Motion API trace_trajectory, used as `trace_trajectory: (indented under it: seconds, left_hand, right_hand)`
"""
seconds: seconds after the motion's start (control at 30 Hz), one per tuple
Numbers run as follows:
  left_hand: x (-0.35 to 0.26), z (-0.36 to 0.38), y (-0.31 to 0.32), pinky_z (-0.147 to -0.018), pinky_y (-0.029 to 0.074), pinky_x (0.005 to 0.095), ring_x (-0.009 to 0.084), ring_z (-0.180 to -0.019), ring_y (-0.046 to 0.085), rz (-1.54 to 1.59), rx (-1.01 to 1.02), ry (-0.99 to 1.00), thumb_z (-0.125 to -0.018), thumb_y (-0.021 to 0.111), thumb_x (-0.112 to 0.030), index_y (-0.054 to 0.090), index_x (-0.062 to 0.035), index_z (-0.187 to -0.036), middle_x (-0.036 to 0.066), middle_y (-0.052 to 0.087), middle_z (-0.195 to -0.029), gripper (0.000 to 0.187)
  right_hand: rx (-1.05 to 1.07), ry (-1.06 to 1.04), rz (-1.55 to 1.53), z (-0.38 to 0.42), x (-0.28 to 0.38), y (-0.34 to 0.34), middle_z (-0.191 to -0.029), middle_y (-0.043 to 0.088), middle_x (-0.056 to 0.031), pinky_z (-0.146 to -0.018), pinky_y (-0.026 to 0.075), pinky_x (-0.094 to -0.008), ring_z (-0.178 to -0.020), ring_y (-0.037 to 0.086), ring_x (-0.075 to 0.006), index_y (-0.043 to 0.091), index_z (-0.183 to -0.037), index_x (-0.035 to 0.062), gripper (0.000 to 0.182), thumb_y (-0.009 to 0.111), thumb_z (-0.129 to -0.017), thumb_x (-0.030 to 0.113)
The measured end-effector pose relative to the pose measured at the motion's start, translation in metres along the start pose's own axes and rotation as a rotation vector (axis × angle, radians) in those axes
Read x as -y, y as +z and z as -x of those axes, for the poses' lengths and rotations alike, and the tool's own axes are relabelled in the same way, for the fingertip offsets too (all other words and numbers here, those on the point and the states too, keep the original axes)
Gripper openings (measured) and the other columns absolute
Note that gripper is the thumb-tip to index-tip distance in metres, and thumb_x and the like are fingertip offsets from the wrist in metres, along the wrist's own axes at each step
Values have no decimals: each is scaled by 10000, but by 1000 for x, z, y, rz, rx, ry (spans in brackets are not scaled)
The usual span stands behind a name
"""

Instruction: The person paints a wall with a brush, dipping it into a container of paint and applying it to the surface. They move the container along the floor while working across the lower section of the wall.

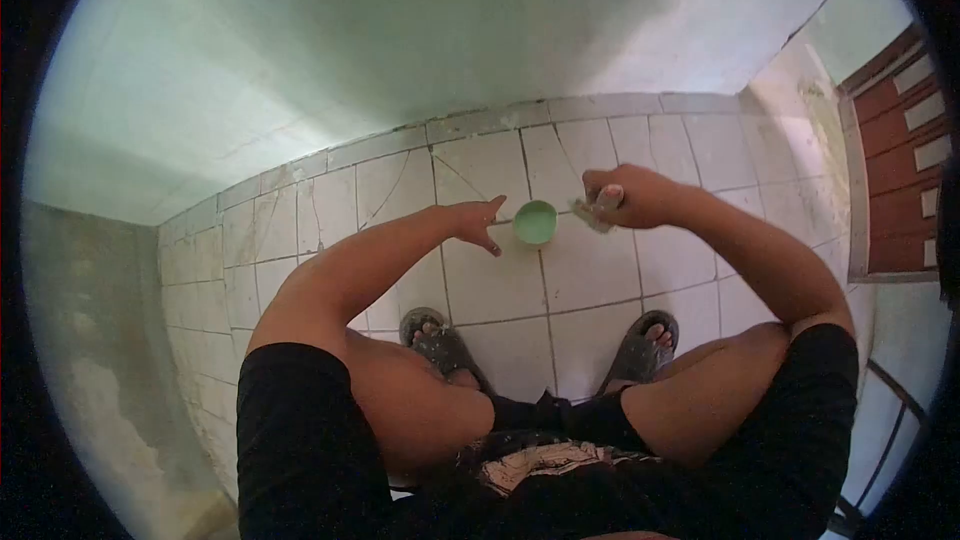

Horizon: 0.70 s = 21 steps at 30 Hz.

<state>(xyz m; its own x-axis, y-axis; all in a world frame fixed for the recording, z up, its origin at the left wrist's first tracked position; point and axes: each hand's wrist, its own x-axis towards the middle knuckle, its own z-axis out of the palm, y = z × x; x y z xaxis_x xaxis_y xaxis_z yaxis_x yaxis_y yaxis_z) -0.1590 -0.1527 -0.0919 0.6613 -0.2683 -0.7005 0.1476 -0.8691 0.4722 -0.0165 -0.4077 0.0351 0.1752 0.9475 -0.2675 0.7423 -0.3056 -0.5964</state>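
A small round container (535,223) with light green contents stands on the tiled floor between my hands. My left hand (478,224) is just left of it, with thumb and fingers spread apart and nothing between them. To the right of the container, my right hand (635,198) is closed around the handle of a brush (596,210). The brush's far end points toward the container and looks pale and blurred. A gap separates the brush from the container.
White floor tiles (590,270) run up to a pale green wall (450,30). My sandalled feet (440,345) are apart below the container. A red-brown slatted panel (897,160) stands at the right, and a grey wall (95,340) at the left.
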Motion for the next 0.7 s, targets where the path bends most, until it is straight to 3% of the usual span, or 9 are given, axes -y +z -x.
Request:
trace_trajectory:
  seconds: [0.07,0.1,0.13,0.2,0.3,0.37,0.4,0.63,0.7]
  left_hand:
    - [5,-8,17,-929,396,382,346,-1106,471,29,-2,-5,-653,745,-408,-12,4,-1364,203,424,-1270,1117]
    - [6,-13,23,-903,420,377,341,-1083,491,65,-37,1,-645,753,-407,-38,10,-1361,194,421,-1277,1146]
    - [0,-11,23,-903,420,377,341,-1083,491,69,-20,1,-645,753,-407,-38,10,-1361,194,421,-1277,1146]
    - [-9,-9,21,-834,479,364,316,-1040,524,374,43,-120,-624,777,-369,-53,-4,-1364,179,419,-1285,1170]
    - [-4,-16,17,-775,519,367,302,-1015,539,366,114,-155,-610,791,-336,-60,-17,-1365,168,424,-1284,1182]
    - [1,-22,15,-779,523,394,319,-1020,533,358,111,-181,-605,794,-308,-58,-34,-1369,169,435,-1272,1177]
    - [3,-24,12,-782,521,400,325,-1026,528,311,126,-202,-608,792,-303,-53,-40,-1371,172,442,-1264,1168]
    - [13,-29,-10,-781,514,403,342,-1040,514,306,129,-182,-597,807,-270,-9,-101,-1385,206,429,-1255,1147]
    - [14,-32,-13,-818,494,440,350,-1062,502,309,134,-151,-606,804,-234,12,-141,-1388,201,442,-1240,1117]
  right_hand:
    - [-31,-1,-4,-2,3,-4,-725,595,-156,-611,431,-426,-710,574,-366,461,-897,54,238,593,-744,181]
    - [-22,2,-30,-4,1,-6,-713,579,-181,-618,433,-464,-716,572,-387,432,-886,65,263,577,-774,255]
    - [-48,-6,-43,-7,-1,-7,-719,580,-180,-619,436,-456,-720,572,-387,435,-895,68,263,576,-777,256]
    - [-58,-4,-60,-10,-4,-8,-725,581,-180,-621,440,-447,-724,572,-388,437,-905,71,264,576,-780,257]
    - [-150,-4,-184,-14,-10,-2,-739,584,-171,-627,449,-413,-705,578,-356,469,-915,69,279,603,-770,266]
    - [-285,-6,-259,-20,-18,5,-746,591,-137,-603,455,-356,-667,585,-254,506,-893,60,269,642,-752,244]
    - [-203,100,-458,-21,-14,2,-750,561,-41,-610,452,-263,-687,548,-113,504,-863,23,155,611,-764,75]
    - [-237,151,-620,-30,-18,23,-760,560,-31,-634,461,-243,-703,550,-105,522,-844,20,131,620,-773,68]
    - [-253,28,-607,-31,-16,29,-814,586,-40,-651,466,-249,-723,561,-113,558,-872,16,137,633,-768,62]
